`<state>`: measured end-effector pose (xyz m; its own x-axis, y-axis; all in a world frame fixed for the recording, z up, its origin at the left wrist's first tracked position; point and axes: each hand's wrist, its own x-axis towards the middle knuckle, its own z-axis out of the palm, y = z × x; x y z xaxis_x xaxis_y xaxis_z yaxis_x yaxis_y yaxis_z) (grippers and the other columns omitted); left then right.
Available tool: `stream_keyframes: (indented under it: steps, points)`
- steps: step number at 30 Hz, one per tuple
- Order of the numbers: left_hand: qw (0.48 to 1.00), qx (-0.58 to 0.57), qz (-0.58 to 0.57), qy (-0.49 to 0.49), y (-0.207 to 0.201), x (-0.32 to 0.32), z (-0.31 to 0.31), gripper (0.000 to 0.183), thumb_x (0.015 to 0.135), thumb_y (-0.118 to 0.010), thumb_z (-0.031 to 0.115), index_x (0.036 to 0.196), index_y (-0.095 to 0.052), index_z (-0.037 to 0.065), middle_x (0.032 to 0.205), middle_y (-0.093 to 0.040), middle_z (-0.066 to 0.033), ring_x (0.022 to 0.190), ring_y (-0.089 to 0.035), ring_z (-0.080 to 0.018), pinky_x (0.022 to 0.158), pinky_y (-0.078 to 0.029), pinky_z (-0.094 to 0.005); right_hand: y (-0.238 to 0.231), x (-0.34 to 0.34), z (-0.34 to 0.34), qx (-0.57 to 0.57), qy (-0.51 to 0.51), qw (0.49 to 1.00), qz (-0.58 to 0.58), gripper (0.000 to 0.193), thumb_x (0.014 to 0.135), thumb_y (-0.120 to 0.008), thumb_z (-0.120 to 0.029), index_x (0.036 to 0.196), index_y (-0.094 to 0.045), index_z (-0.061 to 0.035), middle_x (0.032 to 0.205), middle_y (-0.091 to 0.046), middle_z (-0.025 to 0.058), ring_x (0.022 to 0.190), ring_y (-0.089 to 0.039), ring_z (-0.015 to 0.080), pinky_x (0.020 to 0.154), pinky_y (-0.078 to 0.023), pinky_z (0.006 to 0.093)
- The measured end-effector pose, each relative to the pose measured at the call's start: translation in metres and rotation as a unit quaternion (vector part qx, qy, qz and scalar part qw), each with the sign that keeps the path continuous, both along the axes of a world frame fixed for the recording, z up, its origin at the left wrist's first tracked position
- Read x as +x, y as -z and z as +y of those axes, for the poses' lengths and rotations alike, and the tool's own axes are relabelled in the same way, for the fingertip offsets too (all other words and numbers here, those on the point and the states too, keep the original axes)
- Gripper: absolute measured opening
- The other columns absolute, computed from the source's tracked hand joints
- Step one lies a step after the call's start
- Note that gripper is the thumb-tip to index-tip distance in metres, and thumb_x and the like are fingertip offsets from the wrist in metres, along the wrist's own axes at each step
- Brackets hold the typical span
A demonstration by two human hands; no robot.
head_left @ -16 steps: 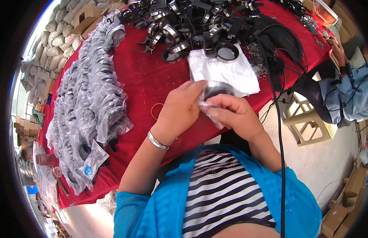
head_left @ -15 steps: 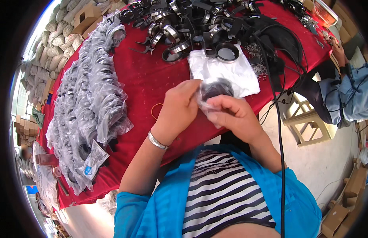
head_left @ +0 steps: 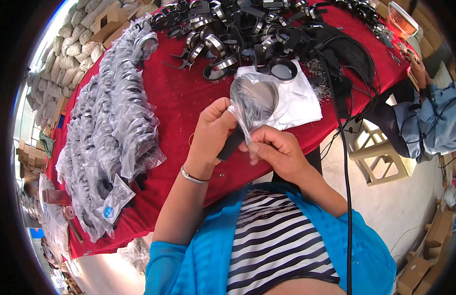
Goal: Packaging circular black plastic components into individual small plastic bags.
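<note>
In front of me a clear plastic bag (head_left: 245, 98) encloses a round black part with a shiny disc-like face (head_left: 263, 96). A dark flat tab (head_left: 231, 145) sticks out below it, beside my left hand. My left hand (head_left: 215, 130) is closed on the bag's left side, thumb and fingers pinched together. With thumb and forefinger, my right hand (head_left: 277, 150) grips the gathered lower edge of the bag. Beneath the part lies a stack of white plastic bags (head_left: 302, 101), with an unwrapped black ring with a metal band (head_left: 283, 70) on its far edge.
Rows of bagged parts (head_left: 110, 118) cover the left of the red-clothed table (head_left: 183, 93). Loose black-and-metal rings (head_left: 215, 45) pile up at the back, beside small metal clips (head_left: 322, 91). A black cable (head_left: 344, 172) hangs at right. Another person's hand (head_left: 417, 69) is at the far right.
The bagged part has come up and out of my hands' cover, its round face now showing. My right hand has shifted down and left onto the bag's lower edge.
</note>
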<state>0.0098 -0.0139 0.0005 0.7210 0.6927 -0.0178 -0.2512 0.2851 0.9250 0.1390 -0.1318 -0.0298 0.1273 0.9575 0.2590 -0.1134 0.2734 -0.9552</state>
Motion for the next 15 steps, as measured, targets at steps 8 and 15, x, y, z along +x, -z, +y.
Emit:
stream_keyframes:
  steps: [8,15]
  points:
    - [0.924,0.365,0.036,-0.107,0.006,0.017,-0.011,0.052,0.086,-0.055,-0.003,0.136,-0.044,0.003,0.120,-0.057,-0.0040,0.103,-0.054,-0.0101,0.089,-0.043,-0.0229,-0.016,-0.009,-0.005,0.067,-0.057,0.969,-0.229,0.007,0.087,-0.056,-0.011,0.086,-0.055,-0.0044,0.073,-0.056,0.0113,0.065,-0.059,0.0250,0.057,-0.046,0.0320]
    - [0.892,0.396,0.186,-0.111,0.013,0.007,-0.004,0.033,0.083,-0.061,0.001,0.116,-0.057,0.000,0.097,-0.065,-0.0057,0.088,-0.058,-0.0089,0.079,-0.047,-0.0237,-0.035,0.009,-0.012,0.349,0.120,0.853,-0.370,0.016,0.081,-0.063,-0.010,0.095,-0.062,-0.0031,0.075,-0.059,0.0087,0.066,-0.059,0.0265,0.056,-0.049,0.0335]
